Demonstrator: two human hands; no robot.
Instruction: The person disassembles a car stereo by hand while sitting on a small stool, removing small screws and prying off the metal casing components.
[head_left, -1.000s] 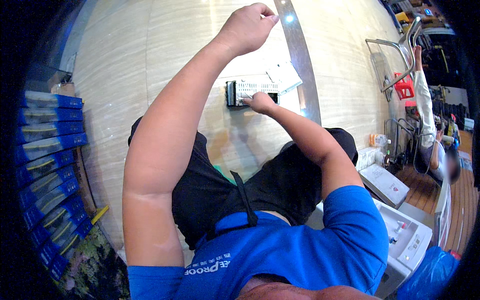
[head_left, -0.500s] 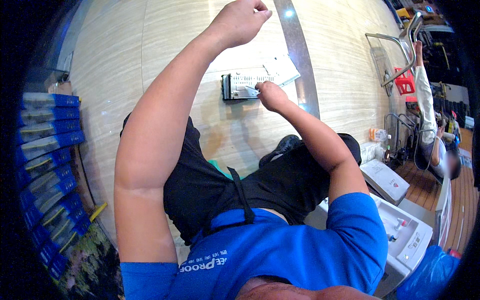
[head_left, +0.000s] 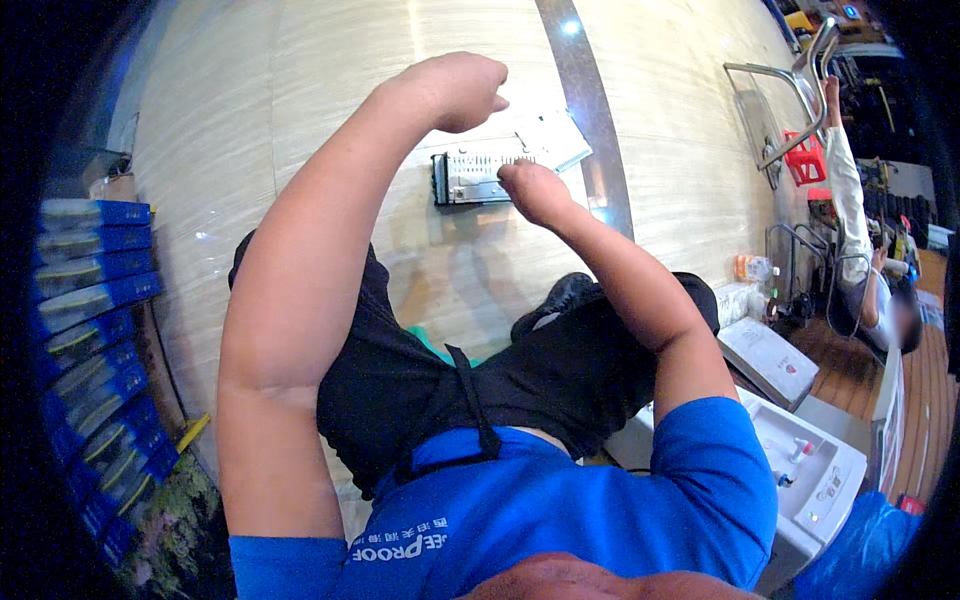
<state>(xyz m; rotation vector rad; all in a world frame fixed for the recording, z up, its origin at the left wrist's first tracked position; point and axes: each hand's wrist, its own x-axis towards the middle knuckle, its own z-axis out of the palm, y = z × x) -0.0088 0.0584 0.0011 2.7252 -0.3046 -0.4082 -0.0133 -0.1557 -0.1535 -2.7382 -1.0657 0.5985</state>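
Observation:
On the tiled floor in front of me lies a silver metal box with slotted vents and a black end (head_left: 465, 188). It looks like a car stereo unit. A flat pale metal plate (head_left: 560, 138) lies at its far right side. My right hand (head_left: 537, 190) is at the box's right part, fingers closed in a pinch. Whatever they hold is too small or hidden to make out. My left hand (head_left: 462, 92) hovers beyond the box, fingers bent and thumb apart, with nothing visible between them.
Blue boxes (head_left: 95, 240) are stacked at the left. To the right stand a metal-framed chair (head_left: 790, 85), a red stool (head_left: 805, 157), bottles (head_left: 752, 268) and a white water dispenser (head_left: 825, 480). Another person's pale sleeve (head_left: 850, 200) shows at the far right.
My left hand has come down and nearer to the box. My right hand has shifted slightly left, still at the box. The whole view has moved a little.

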